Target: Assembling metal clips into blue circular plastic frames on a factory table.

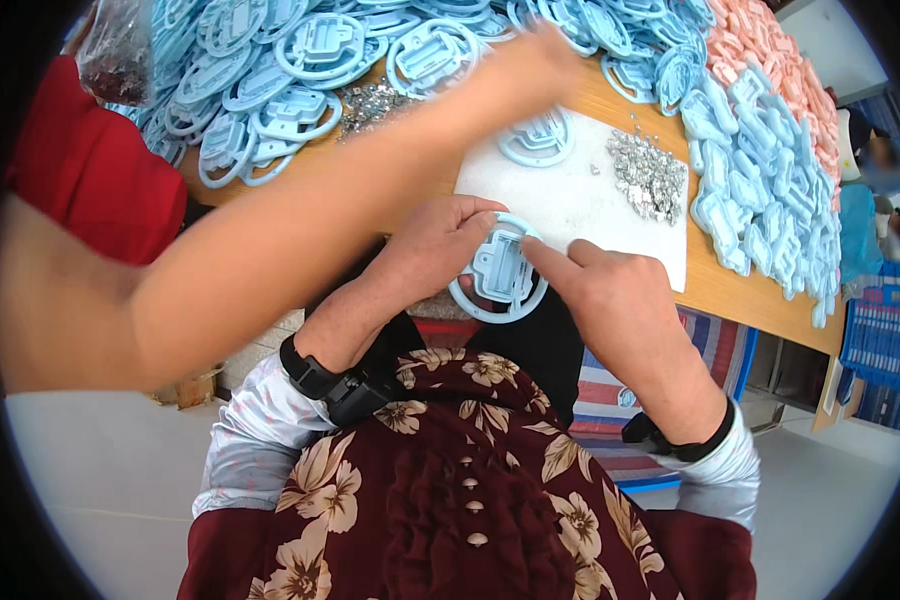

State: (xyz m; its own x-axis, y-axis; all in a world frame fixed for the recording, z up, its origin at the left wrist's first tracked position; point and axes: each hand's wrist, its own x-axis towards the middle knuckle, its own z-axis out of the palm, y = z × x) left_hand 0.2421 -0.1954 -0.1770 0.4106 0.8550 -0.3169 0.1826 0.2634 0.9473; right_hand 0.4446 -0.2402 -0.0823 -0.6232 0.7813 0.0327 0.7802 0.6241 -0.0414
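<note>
My left hand (pixel 435 245) is closed on the left rim of a light-blue plastic steering-wheel-shaped part (pixel 500 270), held above my lap at the table's edge. The part is tilted, its recessed middle facing up. My right hand (pixel 615 300) is curled, with its index fingertip against the upper right of the same part. Whatever its fingers may pinch is too small or hidden. Beyond my hands, a similar blue part (pixel 537 138) lies on a white sheet (pixel 570 205). Small silvery metal pieces (pixel 650 178) are heaped on the sheet's right side.
A co-worker's bare arm (pixel 300 240) reaches across from the left, its hand blurred over the table. Blue wheel-shaped parts (pixel 320 48) are piled at the back. Smaller blue pieces (pixel 755 180) and pink pieces (pixel 770 45) lie right. More metal bits (pixel 370 105) sit behind the arm.
</note>
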